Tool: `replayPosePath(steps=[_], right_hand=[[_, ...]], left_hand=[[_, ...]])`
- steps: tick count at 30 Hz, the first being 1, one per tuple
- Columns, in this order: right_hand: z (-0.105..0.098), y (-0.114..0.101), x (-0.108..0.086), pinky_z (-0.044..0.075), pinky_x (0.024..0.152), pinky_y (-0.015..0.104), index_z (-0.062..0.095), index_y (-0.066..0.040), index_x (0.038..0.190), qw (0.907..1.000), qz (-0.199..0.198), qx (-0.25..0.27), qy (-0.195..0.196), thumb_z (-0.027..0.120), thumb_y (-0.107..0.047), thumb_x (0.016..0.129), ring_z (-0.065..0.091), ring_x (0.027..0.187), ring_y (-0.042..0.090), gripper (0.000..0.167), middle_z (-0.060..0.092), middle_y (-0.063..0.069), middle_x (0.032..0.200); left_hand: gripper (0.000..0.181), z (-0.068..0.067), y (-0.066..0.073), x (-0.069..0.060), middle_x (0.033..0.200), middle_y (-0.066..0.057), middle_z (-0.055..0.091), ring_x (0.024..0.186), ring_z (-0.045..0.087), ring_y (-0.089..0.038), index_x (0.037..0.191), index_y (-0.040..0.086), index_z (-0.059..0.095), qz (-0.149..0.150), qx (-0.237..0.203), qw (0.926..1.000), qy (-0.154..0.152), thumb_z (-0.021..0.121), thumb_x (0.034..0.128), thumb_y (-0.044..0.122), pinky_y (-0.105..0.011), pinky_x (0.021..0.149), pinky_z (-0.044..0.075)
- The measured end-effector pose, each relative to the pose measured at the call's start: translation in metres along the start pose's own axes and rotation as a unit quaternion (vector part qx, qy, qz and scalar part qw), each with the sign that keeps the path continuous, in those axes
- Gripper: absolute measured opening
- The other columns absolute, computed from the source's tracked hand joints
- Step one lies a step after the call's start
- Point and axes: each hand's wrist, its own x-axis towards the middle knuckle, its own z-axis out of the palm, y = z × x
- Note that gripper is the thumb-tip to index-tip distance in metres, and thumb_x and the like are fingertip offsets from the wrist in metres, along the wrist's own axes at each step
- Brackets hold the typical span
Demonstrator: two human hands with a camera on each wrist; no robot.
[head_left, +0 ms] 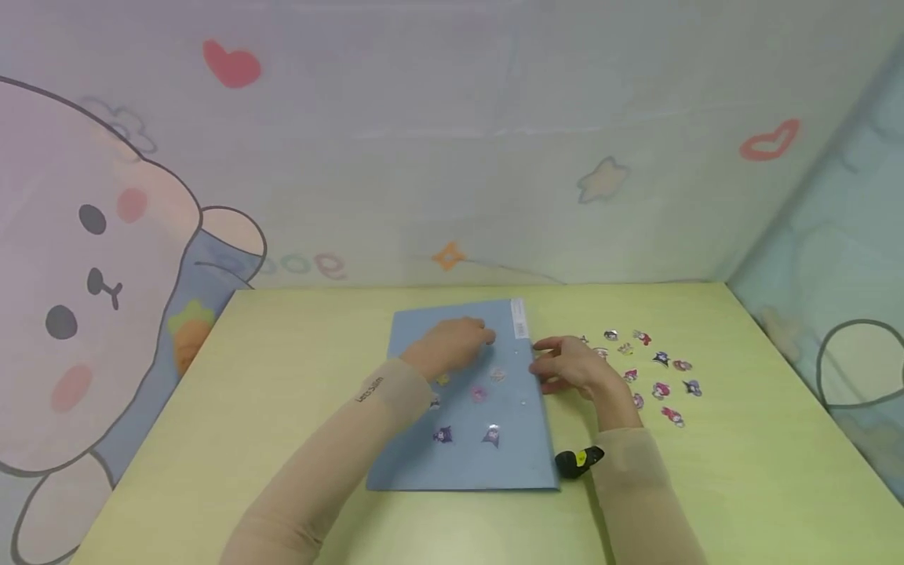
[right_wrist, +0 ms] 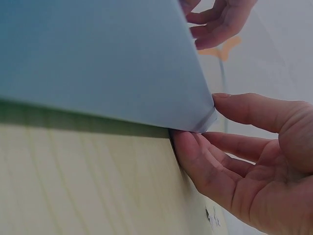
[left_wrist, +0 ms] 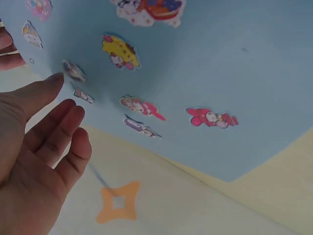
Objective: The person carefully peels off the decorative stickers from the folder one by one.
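Note:
A light blue folder [head_left: 417,463] lies on the table with several cartoon stickers on its cover, among them a yellow one [left_wrist: 120,51] and a pink one [left_wrist: 211,118]. My left hand [head_left: 452,344] is over the upper part of the cover. In the left wrist view its thumb and loosely bent fingers are close beside a small sticker [left_wrist: 81,93], with nothing seen held between them. At the folder's right edge, my right hand [head_left: 575,365] pinches the edge, thumb above and fingers below. Contact of the left fingertips with the cover is hard to make out.
Several loose cartoon stickers [head_left: 661,389] are scattered on the yellow-green table [head_left: 777,486], right of the folder. A white label [head_left: 519,318] marks the folder's top right corner. Beside the right forearm is a small black object [head_left: 579,461] with a yellow patch. A printed curtain [head_left: 424,157] hangs behind.

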Motion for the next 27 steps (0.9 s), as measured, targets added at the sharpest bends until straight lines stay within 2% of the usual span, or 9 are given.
replayPosePath(steps=[4,7,10,13,17,22,27], right_hand=[[0.0023,-0.0009,-0.0008,0.056,0.08,0.041,0.037,0.006,0.143,1.0,0.002,-0.004,-0.001,0.066,-0.003,0.09,0.064,0.093,0.028,0.062,0.055,0.025,0.12],[0.0026,-0.0012,-0.0011,0.056,0.08,0.041,0.038,0.005,0.143,1.0,0.006,-0.004,0.003,0.067,-0.003,0.09,0.064,0.094,0.029,0.062,0.054,0.024,0.12],[0.0022,-0.0012,-0.0012,0.056,0.08,0.04,0.038,0.004,0.144,0.9999,0.008,-0.005,0.006,0.067,-0.004,0.09,0.063,0.095,0.029,0.062,0.054,0.024,0.121],[0.0019,-0.0013,-0.0009,0.056,0.08,0.04,0.037,0.004,0.144,0.9999,0.007,-0.008,0.005,0.067,-0.004,0.09,0.063,0.095,0.029,0.062,0.054,0.024,0.121],[0.0019,-0.0015,-0.0009,0.056,0.08,0.04,0.038,0.004,0.144,0.9999,0.012,-0.008,0.007,0.066,-0.003,0.09,0.063,0.094,0.029,0.062,0.053,0.024,0.122],[0.0022,-0.0028,-0.0016,0.056,0.081,0.041,0.037,0.005,0.144,0.9999,0.012,-0.008,0.005,0.066,-0.002,0.09,0.063,0.094,0.03,0.062,0.053,0.025,0.122],[0.0028,-0.0047,-0.0025,0.055,0.081,0.042,0.036,0.006,0.144,0.9998,0.011,-0.014,0.005,0.067,-0.003,0.09,0.063,0.095,0.03,0.062,0.053,0.026,0.123]], left_hand=[[0.029,-0.0008,-0.001,-0.0006,0.124,-0.001,0.061,0.113,0.057,-0.018,0.122,0.019,0.066,0.007,0.001,0.9999,-0.011,0.062,0.0955,0.009,-0.032,0.096,0.045],[0.023,-0.0022,-0.0001,-0.0012,0.11,0.002,0.063,0.099,0.058,-0.014,0.115,0.018,0.068,0.013,0.008,0.9998,-0.013,0.063,0.0943,0.009,-0.028,0.088,0.046],[0.014,-0.0034,0.0007,-0.0011,0.092,0.004,0.058,0.084,0.053,-0.013,0.104,0.016,0.068,0.013,0.007,0.9998,-0.012,0.062,0.0942,0.008,-0.027,0.077,0.045],[0.008,-0.0026,0.0001,0.0001,0.084,0.005,0.053,0.078,0.049,-0.013,0.096,0.015,0.065,0.011,0.003,0.9998,-0.013,0.061,0.0941,0.008,-0.027,0.073,0.043],[0.006,-0.0015,-0.001,0.0011,0.084,0.005,0.053,0.078,0.049,-0.013,0.092,0.015,0.061,0.012,0.002,0.9998,-0.015,0.059,0.0953,0.01,-0.027,0.073,0.043],[0.004,-0.0007,-0.0011,0.0019,0.089,0.004,0.058,0.082,0.052,-0.013,0.095,0.014,0.064,0.027,0.014,0.9994,-0.018,0.061,0.0959,0.011,-0.026,0.077,0.044],[0.006,0.0036,-0.0028,0.0033,0.087,0.003,0.058,0.081,0.052,-0.013,0.094,0.012,0.065,0.033,0.008,0.9993,-0.017,0.06,0.0965,0.009,-0.027,0.077,0.044]])
